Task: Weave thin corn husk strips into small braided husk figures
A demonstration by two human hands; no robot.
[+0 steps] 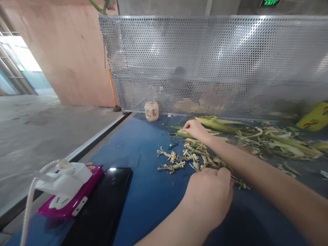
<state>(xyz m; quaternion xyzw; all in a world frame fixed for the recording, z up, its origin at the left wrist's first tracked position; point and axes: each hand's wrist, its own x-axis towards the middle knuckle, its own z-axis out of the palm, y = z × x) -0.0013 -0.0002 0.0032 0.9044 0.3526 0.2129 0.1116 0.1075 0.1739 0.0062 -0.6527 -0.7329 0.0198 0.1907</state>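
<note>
My right hand (194, 129) reaches to the back of the blue table, thumb and fingers pinched on a small whitish scrap (182, 131), whose kind I cannot make out. Long green corn husk leaves (217, 123) lie beside and beneath it. Nearer to me, my left hand (208, 193) is closed with its back to the camera. What its fingers hold, if anything, is hidden. Just beyond it lies a pile of small braided, knotted pieces of dried husk (202, 152). Two more knotted husk pieces (175, 166) sit left of the pile.
A glass jar (151, 111) stands at the back, before a perforated metal screen (179, 48). Loose husk strips (279, 140) and a yellow packet (314, 118) are at right. At front left are a black phone (102, 205) and a magenta power strip (60, 206) with a white plug.
</note>
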